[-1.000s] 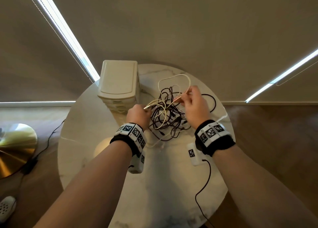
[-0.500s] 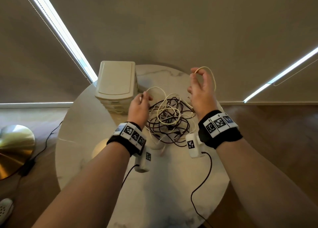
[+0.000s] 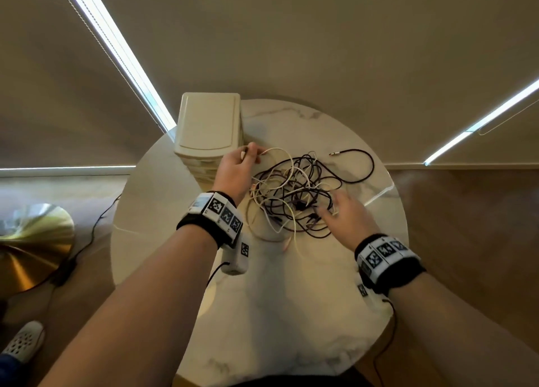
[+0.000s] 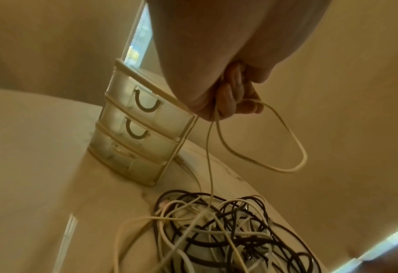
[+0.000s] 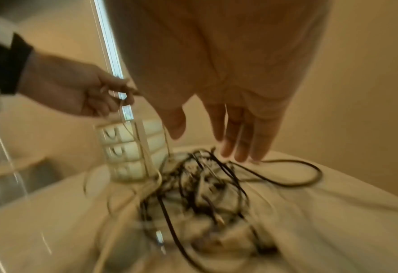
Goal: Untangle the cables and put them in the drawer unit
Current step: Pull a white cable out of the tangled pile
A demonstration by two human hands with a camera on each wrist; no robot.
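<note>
A tangle of dark and white cables (image 3: 294, 194) (image 4: 216, 227) (image 5: 200, 186) lies in the middle of the round marble table (image 3: 262, 313). My left hand (image 3: 236, 165) (image 4: 228, 99) (image 5: 86, 96) is raised beside the drawer unit and pinches a white cable (image 4: 286, 147), which hangs in a loop and runs down into the pile. My right hand (image 3: 344, 211) (image 5: 235, 140) hovers over the right side of the tangle with straight spread fingers, holding nothing. The cream drawer unit (image 3: 208, 124) (image 4: 137, 133) (image 5: 128, 151) has three drawers, all closed.
One dark cable end (image 3: 353, 159) loops out toward the table's far right. Wall and window blinds stand close behind the table. A brass lamp base (image 3: 32, 240) with a cord and a shoe (image 3: 23, 340) are on the floor at left.
My right hand let go of the white cable loop it held up and dropped to the pile, fingers spread. My left hand rose toward the drawer unit, keeping the white cable.
</note>
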